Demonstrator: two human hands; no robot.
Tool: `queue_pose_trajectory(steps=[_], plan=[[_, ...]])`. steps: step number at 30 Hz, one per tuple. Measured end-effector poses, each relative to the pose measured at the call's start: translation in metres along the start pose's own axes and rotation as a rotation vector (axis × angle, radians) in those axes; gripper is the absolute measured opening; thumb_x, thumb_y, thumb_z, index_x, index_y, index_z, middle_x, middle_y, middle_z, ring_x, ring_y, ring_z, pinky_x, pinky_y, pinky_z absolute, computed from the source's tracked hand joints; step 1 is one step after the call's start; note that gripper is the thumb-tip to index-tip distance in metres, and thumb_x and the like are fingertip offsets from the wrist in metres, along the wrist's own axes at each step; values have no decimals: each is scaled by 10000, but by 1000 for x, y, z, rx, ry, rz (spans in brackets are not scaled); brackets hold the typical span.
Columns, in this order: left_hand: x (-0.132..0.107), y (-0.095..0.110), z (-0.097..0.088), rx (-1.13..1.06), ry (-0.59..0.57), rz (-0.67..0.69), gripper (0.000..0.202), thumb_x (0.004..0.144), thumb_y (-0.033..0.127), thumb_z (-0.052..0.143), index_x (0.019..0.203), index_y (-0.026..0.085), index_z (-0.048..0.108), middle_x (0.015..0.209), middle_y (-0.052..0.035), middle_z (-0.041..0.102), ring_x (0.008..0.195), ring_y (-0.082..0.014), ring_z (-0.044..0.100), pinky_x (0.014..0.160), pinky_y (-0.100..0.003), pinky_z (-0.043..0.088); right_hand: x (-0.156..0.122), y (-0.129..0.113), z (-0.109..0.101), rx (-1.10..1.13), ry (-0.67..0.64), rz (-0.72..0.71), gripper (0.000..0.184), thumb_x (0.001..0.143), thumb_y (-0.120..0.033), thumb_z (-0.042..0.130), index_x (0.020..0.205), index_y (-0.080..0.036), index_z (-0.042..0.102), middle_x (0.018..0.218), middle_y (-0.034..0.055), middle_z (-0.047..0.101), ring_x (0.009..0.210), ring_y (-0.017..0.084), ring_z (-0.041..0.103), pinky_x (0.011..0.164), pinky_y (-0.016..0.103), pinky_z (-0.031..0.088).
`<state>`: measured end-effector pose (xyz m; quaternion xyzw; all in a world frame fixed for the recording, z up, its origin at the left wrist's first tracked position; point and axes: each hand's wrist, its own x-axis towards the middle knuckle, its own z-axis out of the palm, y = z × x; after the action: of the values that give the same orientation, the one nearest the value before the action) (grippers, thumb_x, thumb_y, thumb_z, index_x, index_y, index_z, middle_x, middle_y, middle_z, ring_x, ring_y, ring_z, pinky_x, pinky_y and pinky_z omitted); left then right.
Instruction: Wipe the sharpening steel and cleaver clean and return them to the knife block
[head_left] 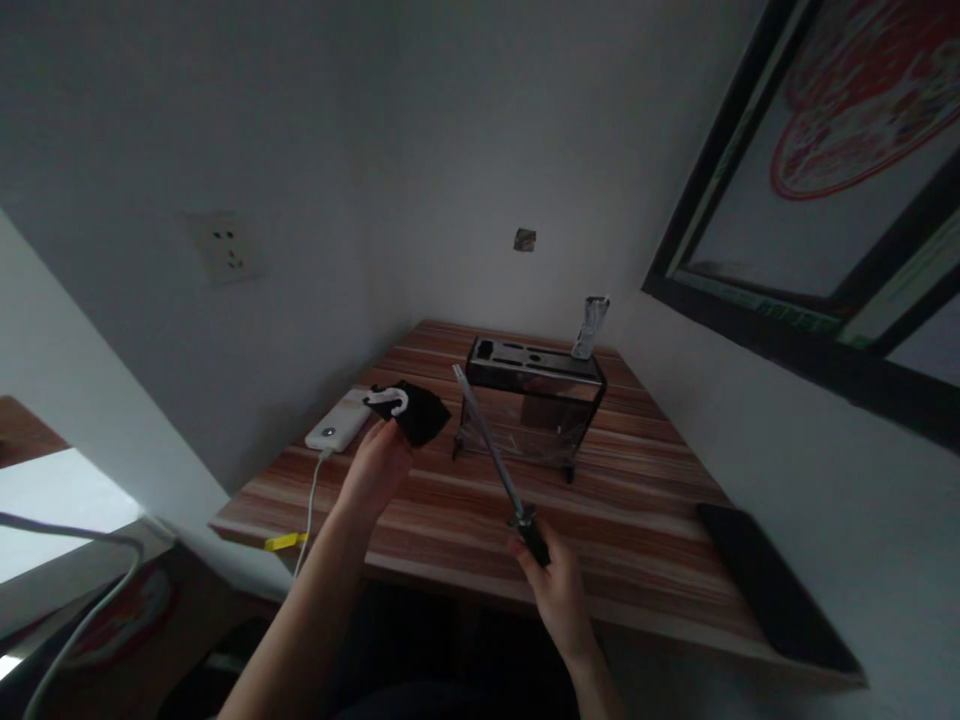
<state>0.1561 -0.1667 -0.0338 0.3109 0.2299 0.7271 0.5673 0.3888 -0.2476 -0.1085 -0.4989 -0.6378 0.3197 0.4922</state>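
Observation:
My right hand (556, 590) is wrapped round the black handle of a honing steel (491, 445), whose long thin rod slants up and left. In my left hand (381, 468) is a black cloth (421, 412) with a white mark, bunched at the fingers and hanging to the right. Behind the rod stands a knife block (536, 365) with a slotted dark top and see-through sides. From its right end sticks up an item in crinkled clear wrapping (591, 326); its kind I cannot make out.
A white power bank (341, 420) with a white cable (310, 505) lies left on the striped wooden table (637, 520). A black flat slab (776, 585) is at the right edge. Walls close in the back; a framed picture (832, 200) hangs right.

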Motion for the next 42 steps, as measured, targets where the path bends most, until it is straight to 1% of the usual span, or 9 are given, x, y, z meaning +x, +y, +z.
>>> queue_pose_trajectory(steps=[3, 5, 8, 13, 20, 28, 33, 38, 42], plan=[[-16, -13, 5, 2, 24, -74, 158, 725, 214, 645, 863, 138, 651, 907, -67, 695, 960, -215, 618, 873, -345, 465, -2, -9, -1, 66, -11, 105, 417, 779, -536, 581, 963, -172, 669, 764, 70, 699, 651, 201, 651, 559, 255, 509], [-26, -21, 11, 21, 34, -121, 156, 715, 205, 648, 852, 131, 653, 847, -60, 690, 866, -198, 636, 802, -317, 484, -6, -14, 3, 111, -28, 192, 455, 769, -569, 571, 959, -164, 653, 598, 18, 616, 471, 138, 550, 411, 213, 420], [-40, -33, 20, 70, 38, -167, 201, 690, 223, 682, 862, 121, 659, 796, -47, 682, 788, -166, 634, 751, -269, 476, -10, -18, 11, 200, -78, 280, 474, 758, -609, 552, 870, -154, 624, 496, -45, 460, 387, 78, 404, 344, 180, 303], [-57, -52, 27, 212, -41, -247, 364, 652, 311, 734, 954, 124, 657, 895, -69, 693, 854, -182, 628, 815, -289, 456, -9, -20, 17, 251, -120, 289, 472, 754, -626, 539, 687, -158, 542, 485, -65, 387, 382, 51, 331, 345, 172, 251], [-70, -54, 40, 496, -95, -217, 364, 638, 342, 729, 906, 113, 636, 896, -82, 697, 833, -198, 631, 721, -267, 485, -5, -19, 13, 328, -239, 286, 462, 790, -607, 501, 691, -157, 535, 469, -72, 371, 372, 47, 313, 337, 164, 230], [-70, -54, 44, 618, -184, -173, 365, 605, 244, 737, 923, 127, 599, 916, -87, 687, 847, -208, 631, 736, -289, 493, -4, -15, 12, 265, -206, 245, 440, 806, -575, 502, 725, -150, 586, 464, -69, 374, 376, 56, 315, 351, 175, 235], [-70, -50, 47, 711, -223, -118, 331, 638, 227, 705, 933, 131, 589, 915, -77, 678, 850, -196, 623, 741, -276, 481, -1, -14, 11, 159, -140, 163, 374, 817, -507, 527, 761, -152, 630, 481, -51, 423, 411, 79, 369, 390, 190, 270], [-72, -48, 50, 845, -174, -62, 306, 632, 224, 698, 905, 127, 598, 868, -67, 677, 820, -197, 620, 711, -266, 476, 1, -14, 10, 95, -132, 105, 344, 829, -467, 523, 821, -148, 653, 537, -32, 512, 458, 95, 427, 459, 203, 343], [-71, -47, 50, 826, -133, -58, 298, 618, 235, 710, 874, 125, 603, 851, -66, 681, 809, -201, 625, 703, -268, 481, 3, -10, 9, 63, -115, 88, 335, 829, -455, 527, 858, -151, 667, 653, 16, 619, 563, 140, 534, 547, 234, 414]])
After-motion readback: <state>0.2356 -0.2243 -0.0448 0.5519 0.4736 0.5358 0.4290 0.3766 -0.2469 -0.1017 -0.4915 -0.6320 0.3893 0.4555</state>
